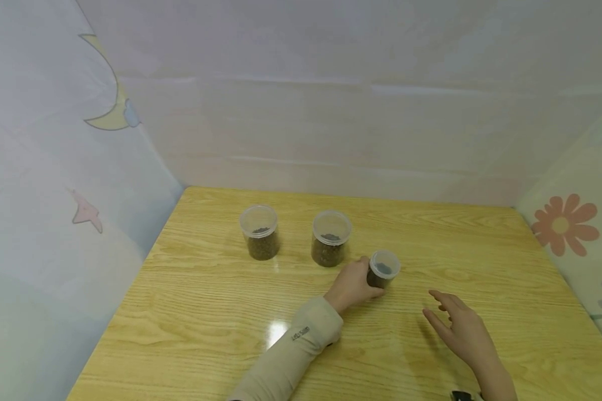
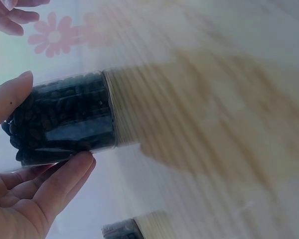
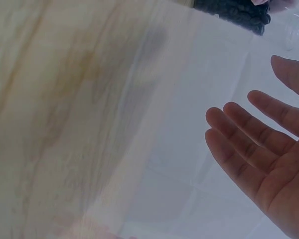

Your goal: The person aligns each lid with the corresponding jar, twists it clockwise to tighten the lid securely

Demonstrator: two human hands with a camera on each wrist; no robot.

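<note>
My left hand [image 1: 353, 285] grips a small clear jar [image 1: 383, 266] between thumb and fingers. Dark bean-like pieces [image 2: 65, 114] fill much of it, seen close up in the left wrist view. The jar is upright with its base at or just above the wooden table; I cannot tell whether it touches. To the right, my right hand [image 1: 464, 331] hovers over the table with relaxed fingers, holding nothing. Its spread fingers [image 3: 249, 144] show in the right wrist view, apart from the jar.
Two larger clear jars with dark contents, a middle jar [image 1: 330, 239] and a left jar [image 1: 260, 234], stand on the wooden table [image 1: 205, 312] left of the gripped one. Printed cloth walls [image 1: 301, 122] enclose the table's back and sides.
</note>
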